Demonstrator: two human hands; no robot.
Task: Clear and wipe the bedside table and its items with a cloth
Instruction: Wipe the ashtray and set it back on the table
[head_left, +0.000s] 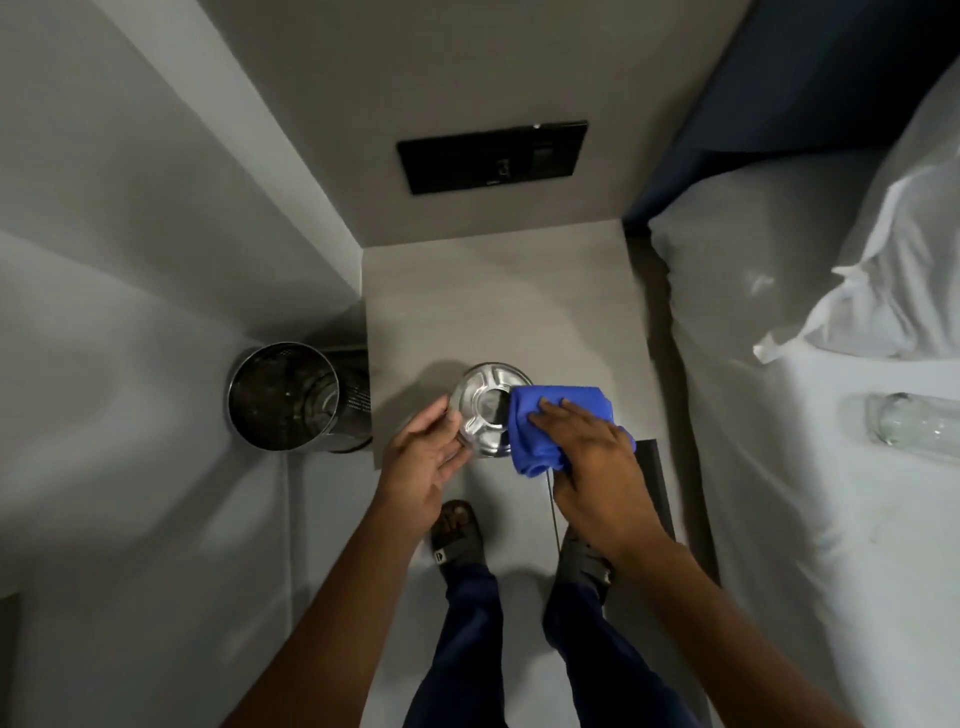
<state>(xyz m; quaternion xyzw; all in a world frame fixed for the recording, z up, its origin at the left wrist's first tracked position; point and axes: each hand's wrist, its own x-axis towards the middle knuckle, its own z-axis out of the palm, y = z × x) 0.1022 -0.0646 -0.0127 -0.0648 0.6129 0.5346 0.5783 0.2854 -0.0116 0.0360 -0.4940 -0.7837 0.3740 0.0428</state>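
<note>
A round shiny metal ashtray (480, 408) is held over the front edge of the grey bedside table (498, 301). My left hand (428, 457) grips its left rim with thumb and fingers. My right hand (592, 457) presses a bunched blue cloth (545, 426) against the right side of the ashtray, covering part of it. The tabletop behind the ashtray is bare.
A steel mesh waste bin (296, 397) stands on the floor left of the table. On the right is the bed (810, 467) with a white pillow (893, 270); a glass bottle (914, 423) lies on it. A black switch panel (493, 156) is on the wall.
</note>
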